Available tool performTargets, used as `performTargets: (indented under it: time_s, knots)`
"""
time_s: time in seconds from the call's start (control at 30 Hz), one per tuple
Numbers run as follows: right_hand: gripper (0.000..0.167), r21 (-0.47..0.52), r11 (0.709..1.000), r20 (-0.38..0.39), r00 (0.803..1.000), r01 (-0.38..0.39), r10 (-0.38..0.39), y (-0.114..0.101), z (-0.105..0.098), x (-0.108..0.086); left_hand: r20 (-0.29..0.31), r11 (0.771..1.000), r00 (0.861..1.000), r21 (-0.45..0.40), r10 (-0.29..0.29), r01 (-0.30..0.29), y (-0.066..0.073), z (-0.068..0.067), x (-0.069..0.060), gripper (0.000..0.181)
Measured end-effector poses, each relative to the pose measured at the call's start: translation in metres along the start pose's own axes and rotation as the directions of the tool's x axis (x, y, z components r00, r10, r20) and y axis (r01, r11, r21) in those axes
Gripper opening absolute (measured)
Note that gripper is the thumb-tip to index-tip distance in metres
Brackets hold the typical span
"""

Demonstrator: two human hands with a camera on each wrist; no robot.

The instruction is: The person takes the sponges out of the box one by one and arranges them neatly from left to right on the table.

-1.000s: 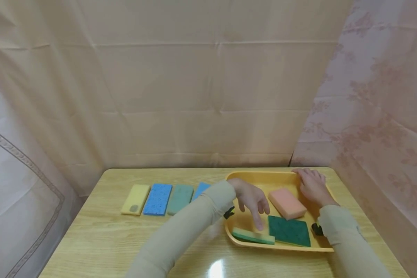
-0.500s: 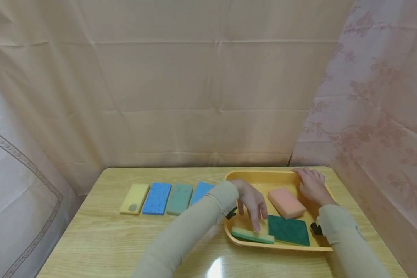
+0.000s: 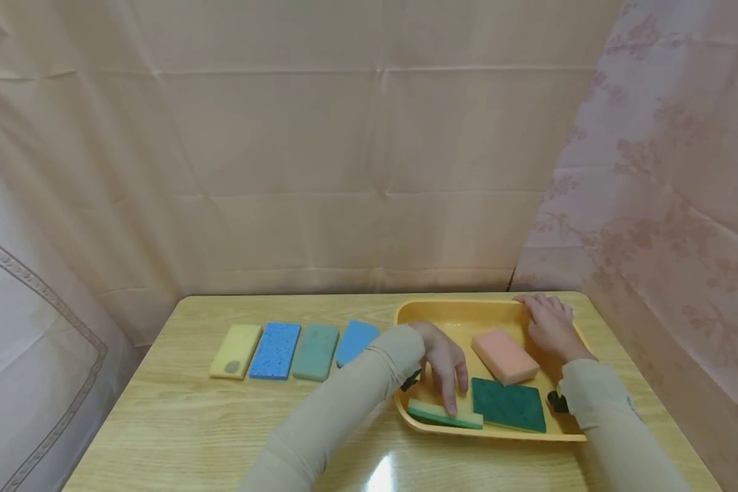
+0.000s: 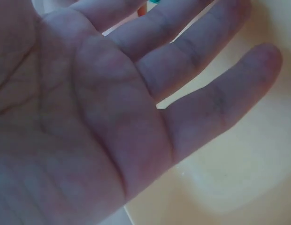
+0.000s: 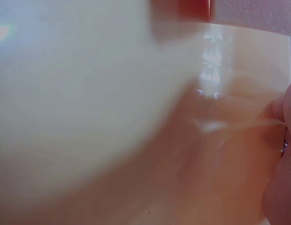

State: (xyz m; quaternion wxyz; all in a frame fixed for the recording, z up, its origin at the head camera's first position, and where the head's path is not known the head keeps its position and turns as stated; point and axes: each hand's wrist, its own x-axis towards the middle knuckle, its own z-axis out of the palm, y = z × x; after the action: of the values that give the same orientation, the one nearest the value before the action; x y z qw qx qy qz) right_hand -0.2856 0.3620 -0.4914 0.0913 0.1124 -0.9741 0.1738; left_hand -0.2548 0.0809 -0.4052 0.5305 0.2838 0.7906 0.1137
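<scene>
My left hand (image 3: 443, 359) reaches down into a yellow plastic tray (image 3: 455, 307), palm facing inward. Its index fingertip touches, or hovers just over, a yellow-and-green scrub sponge (image 3: 427, 411) standing on edge along the tray's near wall. In the left wrist view the left hand's fingers (image 4: 192, 51) are fairly straight and spread. At the far right corner, my right hand (image 3: 550, 329) holds the tray's rim, fingers bent over it. A pink sponge (image 3: 504, 356) and a dark green scrub sponge (image 3: 509, 405) lie in the tray between the hands.
Left of the tray, several sponges lie in a row on the wooden table (image 3: 190, 430): yellow (image 3: 236, 350), speckled blue (image 3: 275, 350), grey-green (image 3: 316, 351) and plain blue (image 3: 354, 339). A beige curtain (image 3: 283, 171) hangs behind the table.
My left hand has moved slightly lower, its index fingertip coming down to the yellow-and-green sponge. The plain blue sponge shows more beside the sleeve. My right hand stays on the rim.
</scene>
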Motion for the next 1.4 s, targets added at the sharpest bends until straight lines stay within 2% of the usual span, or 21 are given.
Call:
performTargets:
  time_s: [0.17,0.3,0.5,0.63,0.73,1.0,1.17,1.3,1.4]
  knots:
    - [0.037,0.006,1.000,0.005,1.000,-0.012,0.012,-0.002,-0.002,0.001,0.026,0.997,1.000,0.080,0.000,-0.002,-0.001,0.003,0.001,0.044]
    - [0.038,0.004,1.000,0.010,1.000,-0.005,0.005,-0.003,-0.003,0.001,0.058,0.992,0.998,0.126,-0.034,0.027,0.000,0.004,0.002,0.043]
    - [0.036,0.007,1.000,0.012,1.000,-0.012,0.012,-0.003,-0.002,0.001,0.114,0.994,0.990,0.079,-0.084,0.076,0.001,0.008,0.004,0.040]
    - [0.036,0.003,1.000,0.018,1.000,-0.017,0.017,-0.004,-0.002,0.001,0.151,0.997,0.986,0.047,-0.065,0.059,-0.002,0.010,0.007,0.036]
    - [0.036,0.003,1.000,0.018,1.000,-0.014,0.014,-0.003,-0.002,0.000,0.157,0.998,0.987,0.052,-0.041,0.033,-0.005,0.012,0.010,0.028]
    - [0.037,0.007,1.000,0.011,1.000,-0.001,0.001,-0.002,-0.002,-0.002,0.106,0.995,0.994,0.097,-0.009,-0.001,-0.009,0.013,0.016,0.019]
    - [0.035,0.011,1.000,0.002,1.000,0.002,-0.002,-0.002,-0.002,-0.002,0.090,0.988,0.995,0.142,0.050,-0.062,-0.007,0.016,0.020,0.011]
    - [0.034,0.014,1.000,0.006,1.000,0.000,0.000,-0.002,-0.002,-0.002,-0.017,0.972,0.998,0.226,0.063,-0.058,-0.004,0.016,0.019,0.022]
    - [0.034,0.020,1.000,0.017,1.000,-0.007,0.006,-0.002,-0.002,-0.002,-0.121,0.965,0.991,0.260,0.055,-0.022,-0.003,0.017,0.017,0.027]
